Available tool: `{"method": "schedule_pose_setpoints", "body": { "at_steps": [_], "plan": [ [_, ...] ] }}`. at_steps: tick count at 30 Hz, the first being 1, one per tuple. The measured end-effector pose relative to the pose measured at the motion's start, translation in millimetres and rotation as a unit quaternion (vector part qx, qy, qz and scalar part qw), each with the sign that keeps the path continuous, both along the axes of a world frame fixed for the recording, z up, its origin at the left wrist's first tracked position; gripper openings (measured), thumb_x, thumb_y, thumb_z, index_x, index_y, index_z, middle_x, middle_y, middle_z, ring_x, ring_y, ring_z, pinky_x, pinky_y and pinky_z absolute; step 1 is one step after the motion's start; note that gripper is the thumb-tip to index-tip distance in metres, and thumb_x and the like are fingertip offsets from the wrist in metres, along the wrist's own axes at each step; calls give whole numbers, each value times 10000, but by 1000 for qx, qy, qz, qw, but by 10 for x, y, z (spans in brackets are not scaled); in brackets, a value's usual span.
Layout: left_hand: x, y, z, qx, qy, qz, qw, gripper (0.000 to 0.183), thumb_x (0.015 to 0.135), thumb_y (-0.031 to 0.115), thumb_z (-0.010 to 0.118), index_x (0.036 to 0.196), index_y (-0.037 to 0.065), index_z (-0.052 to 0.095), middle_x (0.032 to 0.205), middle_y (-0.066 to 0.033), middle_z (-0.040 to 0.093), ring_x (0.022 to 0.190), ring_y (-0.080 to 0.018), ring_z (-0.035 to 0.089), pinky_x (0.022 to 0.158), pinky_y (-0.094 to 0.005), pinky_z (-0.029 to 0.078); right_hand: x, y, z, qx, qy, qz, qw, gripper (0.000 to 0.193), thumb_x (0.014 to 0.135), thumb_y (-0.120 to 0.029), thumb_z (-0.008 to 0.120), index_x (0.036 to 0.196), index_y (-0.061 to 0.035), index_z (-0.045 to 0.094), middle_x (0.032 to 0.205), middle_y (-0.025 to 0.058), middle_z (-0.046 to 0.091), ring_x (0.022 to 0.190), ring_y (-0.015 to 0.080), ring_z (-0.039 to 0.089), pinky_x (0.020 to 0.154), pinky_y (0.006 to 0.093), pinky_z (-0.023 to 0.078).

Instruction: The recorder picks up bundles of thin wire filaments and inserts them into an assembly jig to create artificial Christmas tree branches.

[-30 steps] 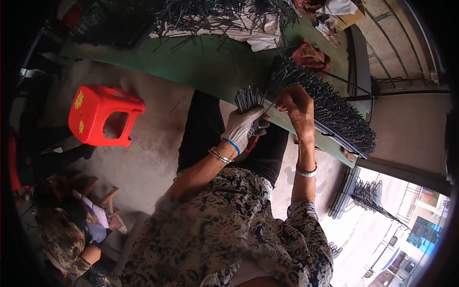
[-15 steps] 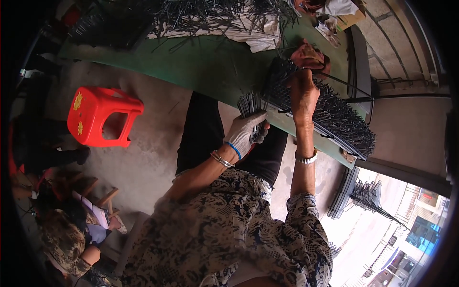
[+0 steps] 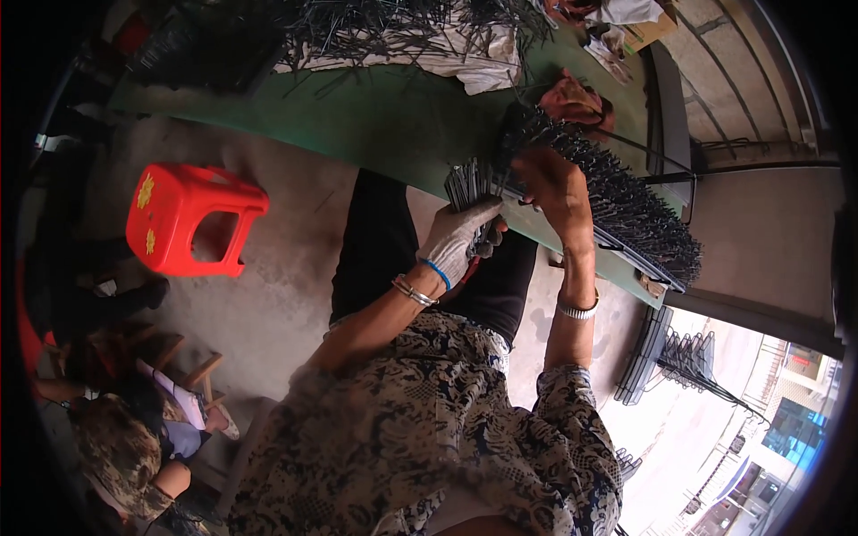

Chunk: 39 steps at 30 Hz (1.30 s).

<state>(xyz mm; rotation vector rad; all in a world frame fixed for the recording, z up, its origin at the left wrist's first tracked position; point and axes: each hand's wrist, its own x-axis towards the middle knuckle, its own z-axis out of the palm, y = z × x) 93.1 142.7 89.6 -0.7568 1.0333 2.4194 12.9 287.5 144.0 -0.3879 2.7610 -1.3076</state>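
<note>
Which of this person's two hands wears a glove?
The left hand, holding thin dark sticks: its pale glove sets it apart from the bare right hand.

A red plastic stool (image 3: 163, 210) with yellow flower-shaped marks is located on the grey floor (image 3: 295, 223), near the left part of the table's (image 3: 384, 121) near edge. A co-worker (image 3: 121, 442) in a patterned garment is positioned at lower left, near a wooden frame (image 3: 202, 367). A crumpled reddish cloth (image 3: 572, 100) lies on the table. A cardboard box (image 3: 652, 34) is located at upper right, near a block-patterned wall (image 3: 728, 80).
</note>
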Motion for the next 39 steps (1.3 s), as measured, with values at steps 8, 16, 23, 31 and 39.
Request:
{"method": "schedule_pose_setpoints", "body": {
  "at_steps": [8, 16, 23, 31, 39],
  "plan": [
    [-35, 84, -2, 34, -2, 27, 999, 205, 875, 244, 693, 956, 57, 677, 760, -45, 685, 629, -99, 638, 478, -230, 517, 43, 180, -29, -128, -1, -31, 991, 102, 902, -84, 572, 949, -1, 607, 779, 39, 634, 622, 89, 568, 571, 231, 448],
    [-79, 123, -103, 37, -12, -14, 999, 175, 884, 197, 695, 949, 36, 679, 714, -56, 645, 613, -147, 640, 542, -278, 547, -278, 131, -267, 6, 310, -182, 933, 50, 905, -93, 610, 944, -78, 584, 703, 90, 632, 599, 125, 603, 561, 302, 485],
    [-73, 105, -90, 134, 18, -20, 991, 168, 929, 209, 638, 1021, 68, 639, 752, -53, 630, 690, -178, 653, 614, -389, 608, -253, 171, -285, 5, 284, -173, 943, 60, 903, -93, 609, 960, -74, 603, 745, 118, 651, 596, 178, 620, 573, 304, 490],
    [-56, 150, -146, 142, 43, -29, 989, 166, 930, 214, 635, 1012, 69, 636, 719, -46, 606, 632, -165, 607, 618, -390, 596, -184, 133, -242, 163, 287, -89, 940, 121, 854, -114, 649, 973, -96, 664, 862, 127, 598, 800, 310, 607, 661, 385, 503],
    [-44, 147, -85, 92, 18, -32, 995, 195, 874, 239, 705, 979, 76, 687, 714, -29, 640, 548, -112, 589, 507, -300, 563, -41, 256, -289, 6, 146, -14, 989, 125, 872, -123, 634, 922, -14, 672, 858, 83, 628, 665, 162, 585, 585, 299, 467]
  ]
}}
